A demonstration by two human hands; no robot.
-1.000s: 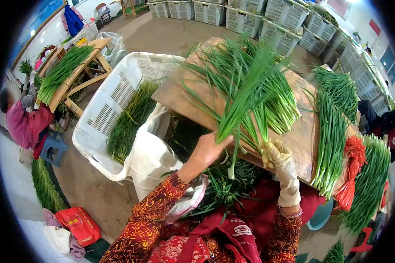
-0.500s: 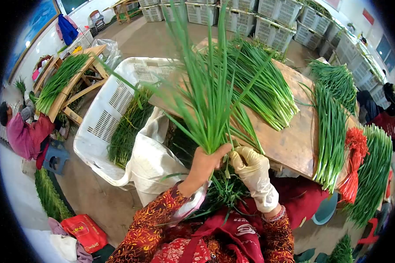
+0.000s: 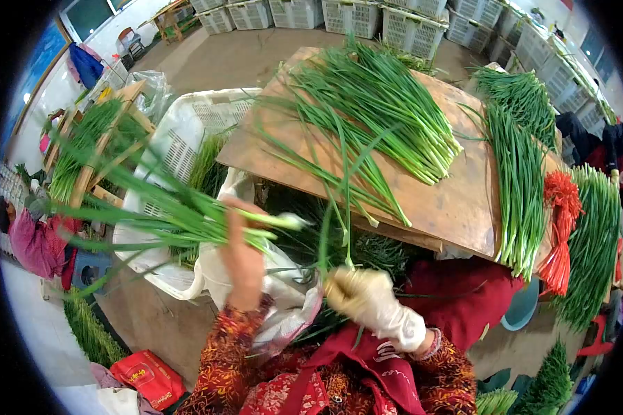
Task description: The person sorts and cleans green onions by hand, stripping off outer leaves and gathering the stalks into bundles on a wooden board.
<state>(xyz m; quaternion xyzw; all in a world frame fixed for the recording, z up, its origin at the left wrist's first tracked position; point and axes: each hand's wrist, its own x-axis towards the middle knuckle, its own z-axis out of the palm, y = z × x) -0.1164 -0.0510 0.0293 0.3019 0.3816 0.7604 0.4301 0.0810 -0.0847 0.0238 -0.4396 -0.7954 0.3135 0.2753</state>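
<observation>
My bare left hand (image 3: 242,252) is wrapped round a small bunch of green stalks (image 3: 187,218), which lies nearly level, leaves to the left and pale ends to the right. My gloved right hand (image 3: 360,294) is closed in front of my apron, blurred, with a few thin green leaves at its fingers; what it grips is too smeared to make out. Beyond my hands, a large pile of green stalks (image 3: 401,117) lies on the wooden board (image 3: 464,200), with a few loose stalks near its front edge.
A white crate (image 3: 163,277) holding greens stands at the left, a white sack (image 3: 218,277) beside it. Red ties (image 3: 559,228) hang at the board's right, between stalk bundles. A co-worker in pink (image 3: 38,242) sits far left, and another person (image 3: 602,149) is far right.
My left hand has moved left and tipped the bunch from upright to nearly level. My right hand has come away from it, down and to the left. The view has shifted slightly.
</observation>
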